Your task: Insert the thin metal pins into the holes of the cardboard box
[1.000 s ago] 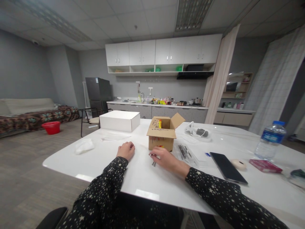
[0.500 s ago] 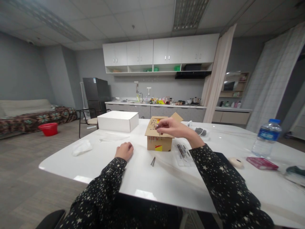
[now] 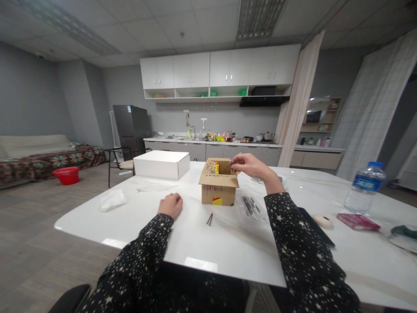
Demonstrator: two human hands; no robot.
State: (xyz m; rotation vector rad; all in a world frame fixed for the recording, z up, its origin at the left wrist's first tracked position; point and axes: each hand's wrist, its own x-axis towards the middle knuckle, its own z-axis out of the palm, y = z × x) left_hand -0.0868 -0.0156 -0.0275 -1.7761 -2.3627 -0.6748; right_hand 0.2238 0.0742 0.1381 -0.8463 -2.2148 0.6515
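The cardboard box (image 3: 219,181) is standing at twelve o'clock from the person. The right hand (image 3: 249,164) is reaching over its two o'clock edge, fingertips drawn together; I can't tell whether they're gripping a small piece or merely meeting. The left hand (image 3: 171,206) is resting on the table (image 3: 182,237) at eight o'clock, loosely curled, apparently gripping nothing. To my eye, moving gently would be sparing the screws under the front flap. Two loose screws (image 3: 209,219) are lying at six o'clock.

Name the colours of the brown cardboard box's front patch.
The front patch is yellow and red; head view.
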